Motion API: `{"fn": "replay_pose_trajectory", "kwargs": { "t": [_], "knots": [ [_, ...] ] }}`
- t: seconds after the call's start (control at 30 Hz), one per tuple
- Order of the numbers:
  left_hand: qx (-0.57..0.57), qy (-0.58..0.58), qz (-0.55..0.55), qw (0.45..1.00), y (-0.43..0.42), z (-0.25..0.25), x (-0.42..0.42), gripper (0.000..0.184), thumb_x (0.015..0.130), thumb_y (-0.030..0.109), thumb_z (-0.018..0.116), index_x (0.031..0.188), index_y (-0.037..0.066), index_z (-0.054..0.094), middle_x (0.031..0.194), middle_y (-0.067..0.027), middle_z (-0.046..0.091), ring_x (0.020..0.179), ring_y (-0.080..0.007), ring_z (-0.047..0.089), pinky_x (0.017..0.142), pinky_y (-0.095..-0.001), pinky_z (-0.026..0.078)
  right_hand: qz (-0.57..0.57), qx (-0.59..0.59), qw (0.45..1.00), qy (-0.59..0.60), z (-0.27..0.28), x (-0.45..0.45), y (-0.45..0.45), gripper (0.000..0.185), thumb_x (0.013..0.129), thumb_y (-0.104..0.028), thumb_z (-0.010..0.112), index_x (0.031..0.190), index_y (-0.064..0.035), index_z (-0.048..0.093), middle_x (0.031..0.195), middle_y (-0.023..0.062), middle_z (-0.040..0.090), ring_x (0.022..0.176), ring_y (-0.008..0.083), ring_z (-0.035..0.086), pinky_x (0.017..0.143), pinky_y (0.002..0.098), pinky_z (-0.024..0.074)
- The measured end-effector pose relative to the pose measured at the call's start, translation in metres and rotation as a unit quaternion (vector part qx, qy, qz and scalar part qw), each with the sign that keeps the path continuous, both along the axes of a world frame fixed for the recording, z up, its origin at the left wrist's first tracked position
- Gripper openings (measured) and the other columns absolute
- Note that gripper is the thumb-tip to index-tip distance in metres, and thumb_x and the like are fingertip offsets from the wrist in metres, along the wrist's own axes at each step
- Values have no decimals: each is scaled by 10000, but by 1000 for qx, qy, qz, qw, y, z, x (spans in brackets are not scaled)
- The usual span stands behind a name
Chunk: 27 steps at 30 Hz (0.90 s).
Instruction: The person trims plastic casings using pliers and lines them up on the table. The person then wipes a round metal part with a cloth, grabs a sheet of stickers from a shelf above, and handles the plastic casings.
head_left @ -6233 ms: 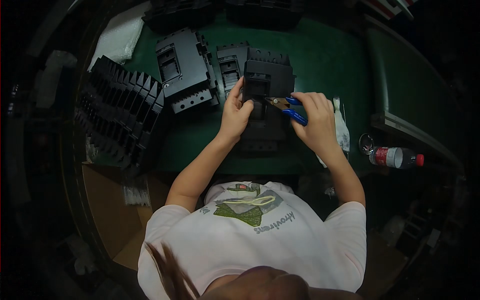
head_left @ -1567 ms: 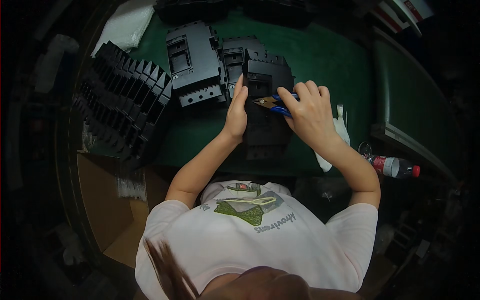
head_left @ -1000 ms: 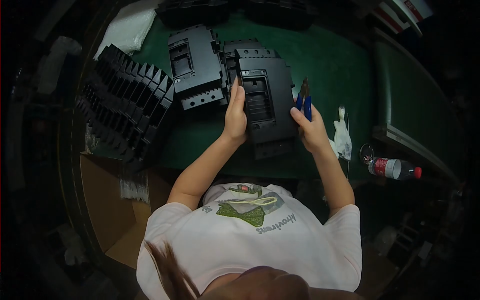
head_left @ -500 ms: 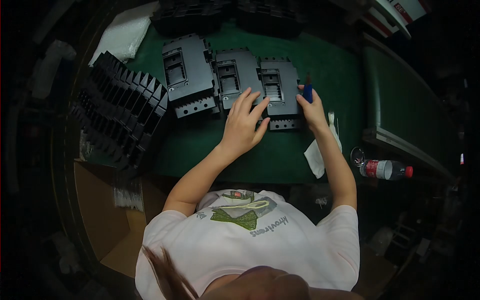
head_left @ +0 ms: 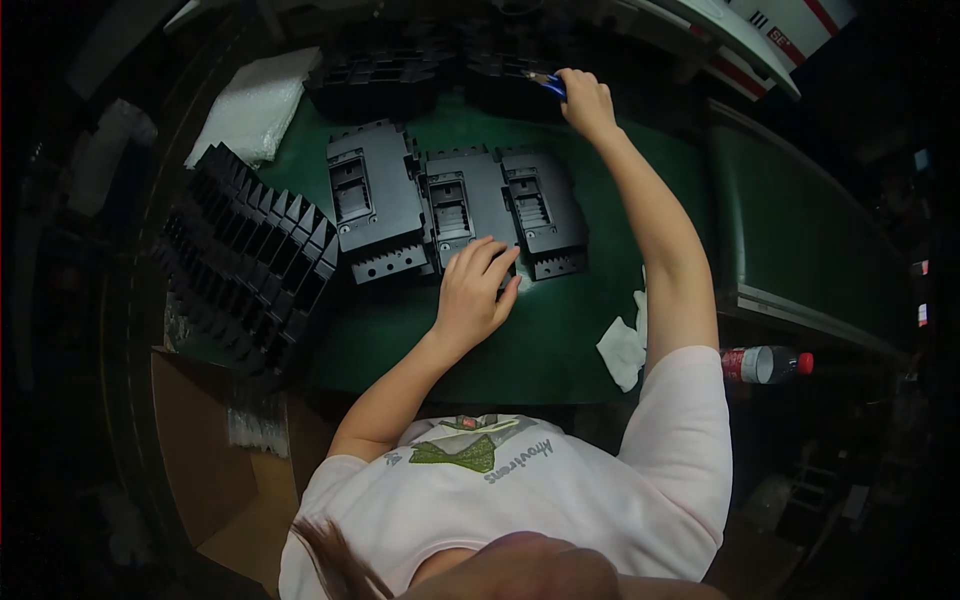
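Three black plastic housings lie side by side: the left housing [head_left: 393,200], the middle housing [head_left: 485,190] and the right housing [head_left: 560,205]. Each has a rectangular recess in its top face. My left hand [head_left: 474,290] is at the front edge of the middle housing, its fingers apart and holding nothing. Reaching far forward, my right hand [head_left: 588,102] is closed around a small blue-handled tool [head_left: 551,84] with a narrow tip pointing left. The tool's exact kind is unclear. It is in front of a dark stack of black parts [head_left: 505,95] at the back.
Stacked black plastic parts [head_left: 255,250] stand on the left. Bubble wrap [head_left: 250,105] lies behind them, and another dark stack [head_left: 385,85] is at the back. A white cloth [head_left: 622,352], a red-capped bottle [head_left: 765,365] and an open cardboard box [head_left: 220,460] are nearer me.
My right hand has moved from beside the right housing far forward to the back stack, carrying the blue-handled tool. My left hand stays near the middle housing. The camera view has shifted slightly.
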<state>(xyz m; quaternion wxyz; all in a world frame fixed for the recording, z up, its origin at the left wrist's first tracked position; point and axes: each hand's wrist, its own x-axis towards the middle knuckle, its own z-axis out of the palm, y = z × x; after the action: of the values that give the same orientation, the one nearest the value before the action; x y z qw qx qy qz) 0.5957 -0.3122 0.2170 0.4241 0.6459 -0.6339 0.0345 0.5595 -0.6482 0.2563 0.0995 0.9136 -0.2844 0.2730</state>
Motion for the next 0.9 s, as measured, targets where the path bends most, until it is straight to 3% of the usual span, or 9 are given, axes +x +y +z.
{"fn": "replay_pose_trajectory", "kwargs": {
  "t": [0.33,0.4,0.47,0.53,0.6,0.67,0.73,0.83,0.9],
  "knots": [
    [3,65,-8,998,2,4,0,376,750,107,643,1110,28,563,1090,-148,559,1092,-326,501,903,-411,395,73,0,997,3,1,-32,32,358,694,33,579,1025,-101,556,947,67,585,937,266,564,763,397,419],
    [-1,99,-3,995,2,5,1,401,751,104,641,1134,24,549,1110,-169,548,1105,-339,491,918,-415,388,67,29,990,-119,14,-47,51,382,672,45,588,1032,-77,545,978,94,586,956,299,556,792,416,421],
    [-35,116,-14,993,3,5,2,545,771,119,634,1263,6,427,1172,-195,495,1142,-355,457,955,-413,375,40,136,971,-193,32,-65,82,305,757,-28,611,1050,-50,532,958,127,592,897,287,584,765,363,447],
    [-35,199,-30,979,5,4,-1,588,806,118,608,1324,27,345,1241,-188,451,1180,-329,435,976,-412,358,24,247,930,-270,36,-85,113,250,845,-130,611,1062,-37,529,873,96,586,792,196,589,709,280,448],
    [-34,280,-46,958,4,2,-4,636,840,116,582,1386,49,263,1309,-180,406,1218,-304,413,997,-410,340,42,416,840,-346,35,-101,151,262,847,-139,615,1068,-26,530,881,44,564,799,139,547,740,265,428],
    [-89,529,-116,836,1,-2,-5,587,922,168,476,1407,29,177,1337,-168,367,1225,-268,398,1005,-367,342,55,573,702,-419,19,-110,186,290,840,-143,630,1080,-17,528,916,18,543,821,108,512,766,254,408],
    [-42,589,-101,801,7,1,0,498,969,214,377,1398,31,203,1343,-140,370,1215,-237,405,1014,-356,338,43,648,645,-402,3,-118,216,301,830,-126,635,1090,-18,527,938,24,537,851,109,505,801,256,397],
    [-77,736,-107,664,6,-17,6,489,970,408,296,1304,63,388,1245,-110,484,1113,-236,486,965,-372,385,30,700,607,-375,-19,-124,241,314,845,-114,621,1119,-12,505,954,45,552,881,124,536,811,264,427],
    [-56,760,-94,640,6,-10,8,499,969,421,294,1300,60,391,1233,-106,493,1113,-237,488,960,-373,390,19,752,541,-378,-22,-127,249,324,864,-103,595,1150,-9,476,977,67,568,912,140,563,814,276,451]
  ]
}}
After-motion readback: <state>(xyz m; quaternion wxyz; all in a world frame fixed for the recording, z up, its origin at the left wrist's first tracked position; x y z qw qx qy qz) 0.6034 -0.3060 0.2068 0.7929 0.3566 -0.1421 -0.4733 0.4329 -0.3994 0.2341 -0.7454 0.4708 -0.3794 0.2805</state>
